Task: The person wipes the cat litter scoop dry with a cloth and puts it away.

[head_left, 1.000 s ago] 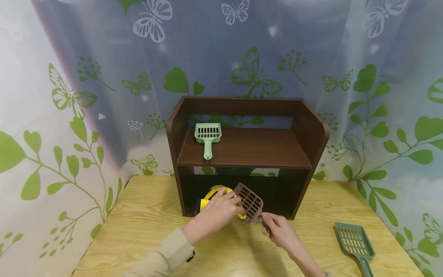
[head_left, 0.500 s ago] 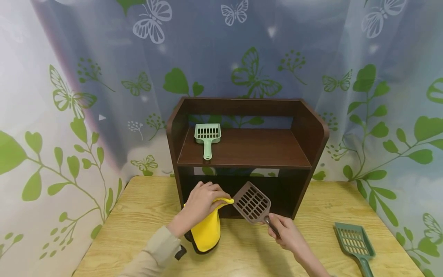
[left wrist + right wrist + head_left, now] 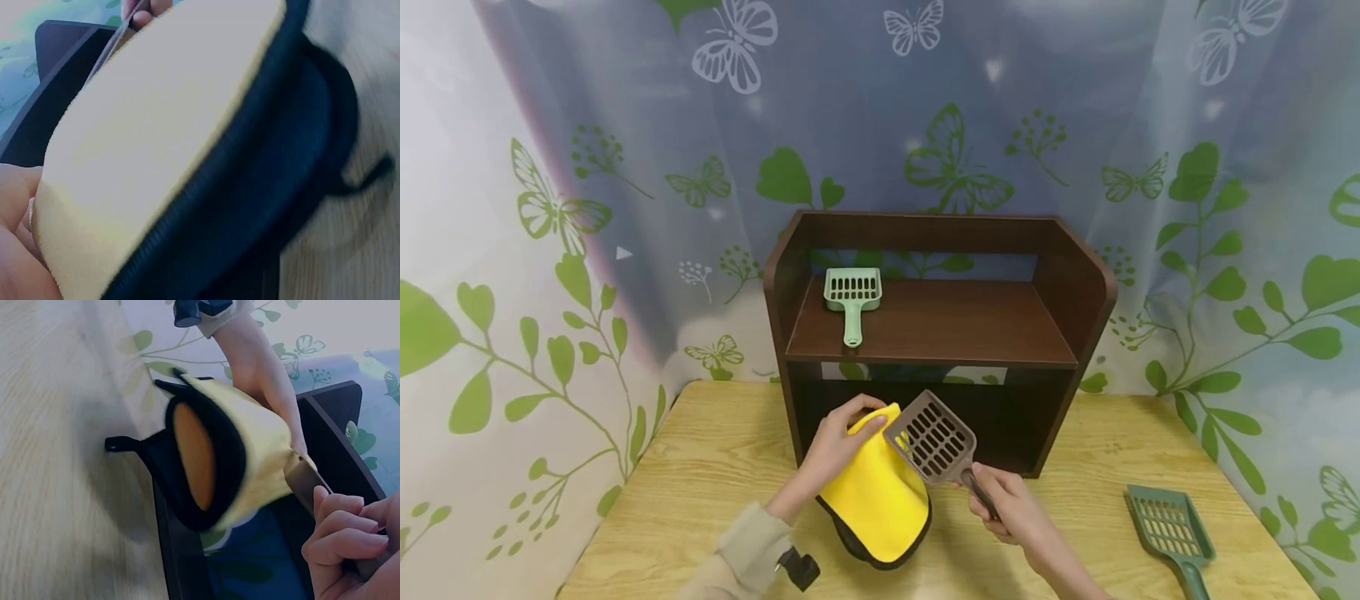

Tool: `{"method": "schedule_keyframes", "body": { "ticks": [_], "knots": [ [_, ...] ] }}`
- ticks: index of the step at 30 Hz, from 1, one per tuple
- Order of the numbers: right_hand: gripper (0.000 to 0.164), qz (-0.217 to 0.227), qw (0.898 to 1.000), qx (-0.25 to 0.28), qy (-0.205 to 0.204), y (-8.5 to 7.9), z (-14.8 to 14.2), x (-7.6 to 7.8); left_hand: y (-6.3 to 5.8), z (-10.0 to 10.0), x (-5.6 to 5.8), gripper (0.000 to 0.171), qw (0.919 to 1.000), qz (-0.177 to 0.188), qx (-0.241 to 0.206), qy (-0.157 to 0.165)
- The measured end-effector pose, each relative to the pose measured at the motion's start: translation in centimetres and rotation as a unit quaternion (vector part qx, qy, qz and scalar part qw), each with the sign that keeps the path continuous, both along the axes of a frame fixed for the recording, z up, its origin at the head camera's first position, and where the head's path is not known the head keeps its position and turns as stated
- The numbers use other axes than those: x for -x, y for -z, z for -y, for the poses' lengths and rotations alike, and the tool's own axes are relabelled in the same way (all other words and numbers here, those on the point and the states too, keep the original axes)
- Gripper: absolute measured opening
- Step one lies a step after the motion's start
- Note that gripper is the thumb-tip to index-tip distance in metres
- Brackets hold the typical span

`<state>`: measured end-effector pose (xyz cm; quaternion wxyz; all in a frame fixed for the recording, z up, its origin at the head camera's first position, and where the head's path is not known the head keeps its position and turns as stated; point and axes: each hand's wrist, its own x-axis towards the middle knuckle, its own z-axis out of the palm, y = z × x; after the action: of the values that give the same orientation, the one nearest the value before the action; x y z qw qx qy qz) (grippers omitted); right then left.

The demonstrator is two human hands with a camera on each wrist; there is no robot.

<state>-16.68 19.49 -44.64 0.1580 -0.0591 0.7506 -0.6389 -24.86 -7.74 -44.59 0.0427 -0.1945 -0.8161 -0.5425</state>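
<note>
My left hand [image 3: 835, 454] pinches the top edge of a yellow cleaning cloth [image 3: 880, 500], thumb in front. The cloth hangs folded, with black edging and a dark other side; in the right wrist view its lower end [image 3: 265, 434] curves open and a small black loop [image 3: 122, 444] sticks out. In my right hand [image 3: 1011, 504] I grip the dark handle of a brown slotted litter scoop [image 3: 904, 419], fingers curled round it. The scoop's head is raised and tilted, its left corner overlapping the cloth's upper edge. Yellow shows through the slots nearest the cloth.
Behind the hands stands a dark brown two-tier shelf [image 3: 955, 321]. A light green litter scoop [image 3: 852, 321] lies at the left of its upper board. A dark green litter scoop [image 3: 1190, 573] rests on the wooden table [image 3: 715, 475] at right. A patterned curtain [image 3: 850, 125] hangs behind.
The left hand has drawn the cloth off the scoop to the left, then swung it back right so it hangs spread beside the scoop. The right hand keeps its grip on the scoop.
</note>
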Motion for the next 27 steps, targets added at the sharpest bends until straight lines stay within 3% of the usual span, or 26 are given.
{"method": "schedule_keyframes", "body": {
  "ticks": [14,18,27],
  "knots": [
    [0.054,0.013,1.000,0.001,-0.017,1.3,1.2,-0.5,-0.2,-2.0,2.4,0.029,0.9956,0.053,-0.076,0.015],
    [0.053,0.012,1.000,0.006,-0.016,1.2,1.2,-0.4,-0.1,-2.0,2.2,0.030,0.9948,0.066,-0.077,0.003],
    [0.045,0.013,1.000,0.006,0.002,0.7,0.5,0.5,0.3,-1.3,0.7,0.031,0.9947,0.087,-0.046,-0.029]
  ]
}}
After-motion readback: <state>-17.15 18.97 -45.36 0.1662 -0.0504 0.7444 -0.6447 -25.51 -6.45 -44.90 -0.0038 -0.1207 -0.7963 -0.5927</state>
